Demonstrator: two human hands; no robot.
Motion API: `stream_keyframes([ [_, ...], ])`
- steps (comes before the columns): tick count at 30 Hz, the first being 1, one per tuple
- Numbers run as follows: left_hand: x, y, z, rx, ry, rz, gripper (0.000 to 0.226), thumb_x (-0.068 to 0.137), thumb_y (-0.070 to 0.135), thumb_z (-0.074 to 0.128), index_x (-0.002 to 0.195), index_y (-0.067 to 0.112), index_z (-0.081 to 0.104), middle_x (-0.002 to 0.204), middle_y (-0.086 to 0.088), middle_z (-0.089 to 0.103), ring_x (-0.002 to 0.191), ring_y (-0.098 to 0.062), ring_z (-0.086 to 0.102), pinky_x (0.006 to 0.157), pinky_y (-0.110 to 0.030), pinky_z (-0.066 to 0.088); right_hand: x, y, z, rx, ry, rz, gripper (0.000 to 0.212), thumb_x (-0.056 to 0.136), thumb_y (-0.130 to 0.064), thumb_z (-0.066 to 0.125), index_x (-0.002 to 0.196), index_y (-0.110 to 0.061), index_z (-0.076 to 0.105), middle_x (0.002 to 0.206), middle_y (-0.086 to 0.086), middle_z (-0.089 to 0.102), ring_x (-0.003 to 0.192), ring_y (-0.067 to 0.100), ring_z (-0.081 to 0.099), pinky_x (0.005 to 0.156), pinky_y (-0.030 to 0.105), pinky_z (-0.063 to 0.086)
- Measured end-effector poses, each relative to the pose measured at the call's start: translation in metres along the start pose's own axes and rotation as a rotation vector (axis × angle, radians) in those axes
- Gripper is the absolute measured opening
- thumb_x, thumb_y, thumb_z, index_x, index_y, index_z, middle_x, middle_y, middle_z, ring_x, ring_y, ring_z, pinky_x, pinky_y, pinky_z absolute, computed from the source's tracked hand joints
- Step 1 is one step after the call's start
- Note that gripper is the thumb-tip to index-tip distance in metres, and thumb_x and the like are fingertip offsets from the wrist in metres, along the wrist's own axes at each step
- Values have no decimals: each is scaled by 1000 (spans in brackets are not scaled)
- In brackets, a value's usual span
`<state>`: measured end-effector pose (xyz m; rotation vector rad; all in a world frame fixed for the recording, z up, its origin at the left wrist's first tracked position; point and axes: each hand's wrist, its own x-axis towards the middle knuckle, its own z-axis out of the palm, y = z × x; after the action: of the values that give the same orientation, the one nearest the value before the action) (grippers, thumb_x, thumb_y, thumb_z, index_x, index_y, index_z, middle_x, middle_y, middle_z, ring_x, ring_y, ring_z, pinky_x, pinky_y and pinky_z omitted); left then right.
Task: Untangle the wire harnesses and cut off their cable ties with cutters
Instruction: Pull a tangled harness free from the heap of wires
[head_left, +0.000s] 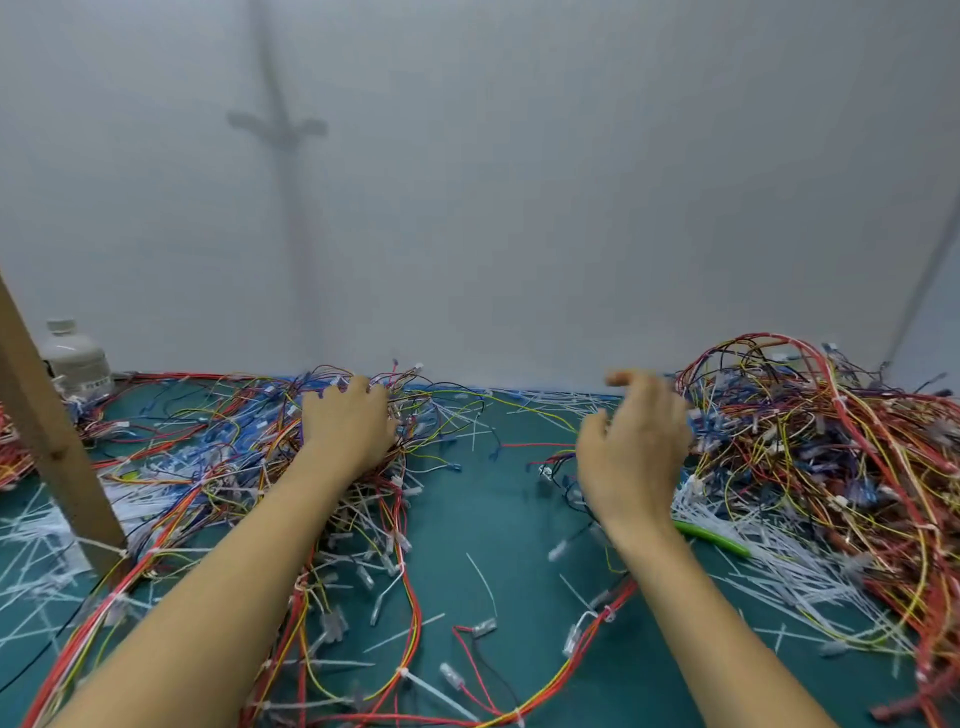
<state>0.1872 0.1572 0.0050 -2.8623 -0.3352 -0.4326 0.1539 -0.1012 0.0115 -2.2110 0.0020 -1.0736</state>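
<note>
Our left hand (348, 423) lies palm down on the far part of the left heap of wire harnesses (208, 447), a loose, springy tangle of thin red, yellow, blue and black insulated wires. Its fingers (337, 397) bend down into the strands and their tips are hidden, so we cannot tell whether they grip anything. Our right hand (634, 447) is raised over the tabletop (498, 519), just beside the right heap of wire harnesses (831, 441), its fingers loosely curled and spread apart, thumb off to the side, nothing between them (the index fingertip is blurred). That right heap is taller and denser, mostly red and orange wire arching up in big loops. The tabletop is a smooth teal mat. Stiff white cable ties (763, 566), thin flat plastic strips, lie in drifts at the foot of the right heap and along the back edge. A glossy green rod-shaped piece (714, 539) shows beside the right wrist among the strips; we cannot tell what it is. Between the forearms one long harness (413, 613) of red and yellow wire curves across the mat, bound at points by white ties, with small translucent connectors (483, 627) nearby. At left a bare wooden post (52, 415) slants upward, a squat white plastic bottle (75, 358) behind it, against a plain pale grey wall (519, 208).
</note>
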Motion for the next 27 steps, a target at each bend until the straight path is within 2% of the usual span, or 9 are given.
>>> stream_keyframes([
  [3,3,1,-6,-174,0,-38,35,99,39,42,125,19,52,130,-6,50,108,-34,61,77,-40,43,5,-13,16,-144,-414,-144,45,92,-19,53,135,-12,43,136,6,51,126,27,45,101,40,31],
  [6,1,-1,-11,-330,22,-57,22,96,27,43,112,27,57,124,-2,55,104,-31,61,74,-38,39,2,-14,32,-321,-742,-163,67,96,-41,56,146,-8,26,147,11,44,132,29,46,104,44,35],
  [9,-3,-8,-18,-441,-8,-76,23,86,17,47,99,33,57,117,1,59,93,-29,59,72,-35,37,-2,-12,41,-490,-869,-267,58,93,-48,58,133,-11,40,130,14,60,123,31,55,96,40,39],
  [11,-3,-12,-21,-484,3,-86,22,83,14,50,95,33,53,113,-3,62,90,-31,59,71,-35,39,-3,-11,42,-506,-899,-304,45,94,-48,56,125,-16,53,123,13,64,118,32,58,93,37,40],
  [15,-2,-22,-21,-590,216,-198,10,97,18,49,106,22,51,113,-16,60,97,-41,60,74,-41,39,-3,-4,35,-350,-780,-200,26,99,-43,48,104,-28,69,108,5,70,107,31,62,80,34,43],
  [18,0,-32,-23,-788,394,-412,11,97,16,50,108,20,53,116,-19,59,103,-41,57,85,-45,41,4,5,30,-185,-661,-43,27,98,-39,46,83,-30,66,79,-5,65,92,27,63,70,33,41],
  [20,1,-38,-25,-896,474,-553,13,98,14,48,108,22,52,119,-17,59,107,-38,56,86,-43,39,9,12,25,-30,-493,102,27,98,-35,45,80,-29,65,66,-10,57,78,23,59,60,29,34],
  [23,-2,-40,-23,-891,474,-565,12,100,16,47,109,22,53,120,-17,56,107,-38,56,87,-45,40,12,21,20,194,-199,173,27,101,-30,43,86,-23,64,64,-8,54,67,23,52,51,29,28],
  [27,-2,-23,-23,-731,348,-488,15,98,17,47,110,22,56,118,-16,52,103,-39,56,83,-44,38,5,15,20,412,73,206,28,105,-28,41,87,-17,60,55,-5,47,51,17,41,50,35,28],
])
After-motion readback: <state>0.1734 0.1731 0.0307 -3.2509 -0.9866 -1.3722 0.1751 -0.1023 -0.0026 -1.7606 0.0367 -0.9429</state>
